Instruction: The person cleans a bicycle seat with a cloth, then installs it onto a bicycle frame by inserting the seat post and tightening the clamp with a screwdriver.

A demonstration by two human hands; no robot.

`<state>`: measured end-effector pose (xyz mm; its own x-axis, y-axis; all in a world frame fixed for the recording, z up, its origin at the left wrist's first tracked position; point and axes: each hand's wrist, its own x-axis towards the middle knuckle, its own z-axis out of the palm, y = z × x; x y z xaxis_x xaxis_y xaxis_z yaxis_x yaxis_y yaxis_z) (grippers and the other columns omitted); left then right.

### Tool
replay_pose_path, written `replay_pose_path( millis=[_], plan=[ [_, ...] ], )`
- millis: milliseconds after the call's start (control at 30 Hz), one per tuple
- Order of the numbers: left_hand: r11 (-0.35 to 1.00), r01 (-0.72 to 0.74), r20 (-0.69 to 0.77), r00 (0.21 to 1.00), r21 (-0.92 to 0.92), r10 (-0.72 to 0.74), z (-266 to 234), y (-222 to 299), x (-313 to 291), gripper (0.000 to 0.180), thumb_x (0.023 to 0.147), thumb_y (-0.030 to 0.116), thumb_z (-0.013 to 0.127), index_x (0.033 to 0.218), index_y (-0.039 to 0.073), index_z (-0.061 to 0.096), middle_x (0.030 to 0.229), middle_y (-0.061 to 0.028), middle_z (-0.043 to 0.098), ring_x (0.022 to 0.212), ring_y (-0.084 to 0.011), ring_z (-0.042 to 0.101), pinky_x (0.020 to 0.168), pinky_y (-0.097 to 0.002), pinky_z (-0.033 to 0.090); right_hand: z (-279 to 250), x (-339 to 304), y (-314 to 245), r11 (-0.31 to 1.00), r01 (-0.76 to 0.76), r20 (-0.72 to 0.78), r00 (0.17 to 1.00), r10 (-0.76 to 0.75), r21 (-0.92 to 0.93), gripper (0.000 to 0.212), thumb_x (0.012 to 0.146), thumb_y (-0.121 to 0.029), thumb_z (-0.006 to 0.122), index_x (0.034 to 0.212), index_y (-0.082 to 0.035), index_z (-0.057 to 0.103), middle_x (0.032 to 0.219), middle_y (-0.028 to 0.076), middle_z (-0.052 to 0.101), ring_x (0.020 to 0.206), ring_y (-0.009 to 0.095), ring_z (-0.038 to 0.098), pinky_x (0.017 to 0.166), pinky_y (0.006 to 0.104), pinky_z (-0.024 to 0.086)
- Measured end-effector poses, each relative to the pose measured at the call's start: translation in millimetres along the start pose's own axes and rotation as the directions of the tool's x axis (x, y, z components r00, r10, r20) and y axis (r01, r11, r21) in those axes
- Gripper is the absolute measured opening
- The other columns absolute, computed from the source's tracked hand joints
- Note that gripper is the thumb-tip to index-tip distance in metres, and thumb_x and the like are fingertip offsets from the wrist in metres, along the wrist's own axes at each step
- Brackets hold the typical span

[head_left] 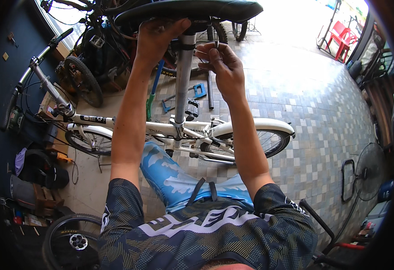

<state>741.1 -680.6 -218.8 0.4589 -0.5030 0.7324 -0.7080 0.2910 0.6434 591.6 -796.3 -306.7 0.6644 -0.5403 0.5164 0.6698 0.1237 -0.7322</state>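
Note:
A black bicycle saddle [192,11] is at the top of the head view, on a long silver seatpost [183,81] that rises from a white bicycle frame [129,124]. My left hand [156,39] grips the saddle from below, its thumb lying along the underside near the post; the other fingertips are partly hidden. Just right of the post, my right hand [226,65] is raised with thumb and fingers pinched together. A small dark and silvery piece [216,44] shows at its fingertips, too small to name. A black collar [187,47] encircles the post near its top.
Beyond the frame, a blue-handled hacksaw [199,91] and a dark tube [210,90] lie on the tiled floor. More bicycles crowd the back left. A loose wheel [77,242] is at lower left, a standing fan [369,172] at right, red chairs [341,38] far right.

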Motion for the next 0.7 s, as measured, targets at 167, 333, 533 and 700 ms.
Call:
replay_pose_path(
  millis=[167,333,533,700],
  plan=[
    [0.996,-0.051,0.004,0.999,-0.076,0.051,6,2,3,0.034,0.082,0.031,0.087,0.099,0.003,0.079,0.091,-0.0051,0.077,0.083,-0.0095,0.068,0.079,-0.026,0.052,4,19,-1,0.889,0.122,-0.029,0.988,-0.15,-0.441,0.025,0.096,-0.015,0.071,0.116,0.001,0.07,0.111,0.009,0.071,0.088,0.01,0.065,0.072,0.0232,0.053],
    [0.994,-0.086,0.009,0.996,-0.067,0.087,3,0,3,0.033,0.082,0.03,0.086,0.099,0.003,0.079,0.092,-0.0058,0.077,0.085,-0.0109,0.069,0.079,-0.0261,0.052,18,23,-6,0.973,0.139,-0.097,0.982,-0.159,-0.183,0.022,0.089,-0.005,0.076,0.11,0.003,0.072,0.09,0.008,0.075,0.081,0.01,0.068,0.073,0.0231,0.053],
    [0.989,0.023,0.036,0.999,-0.147,-0.018,4,0,2,0.03,0.085,0.022,0.084,0.105,0.002,0.075,0.098,-0.0043,0.074,0.091,-0.0107,0.066,0.085,-0.0269,0.052,15,18,-9,0.973,0.092,-0.102,0.988,-0.115,-0.213,0.023,0.088,-0.006,0.078,0.109,0.003,0.072,0.092,0.008,0.074,0.077,0.012,0.068,0.068,0.025,0.055],
    [0.972,0.009,0.036,0.999,-0.234,-0.001,5,-10,6,0.032,0.086,0.02,0.083,0.111,0.001,0.073,0.103,-0.0042,0.073,0.093,-0.0101,0.066,0.086,-0.0262,0.052,16,18,-5,0.987,0.101,-0.115,0.987,-0.116,-0.125,0.021,0.09,-0.007,0.076,0.107,0.005,0.072,0.091,0.01,0.074,0.076,0.012,0.068,0.069,0.0243,0.054]
  ],
)
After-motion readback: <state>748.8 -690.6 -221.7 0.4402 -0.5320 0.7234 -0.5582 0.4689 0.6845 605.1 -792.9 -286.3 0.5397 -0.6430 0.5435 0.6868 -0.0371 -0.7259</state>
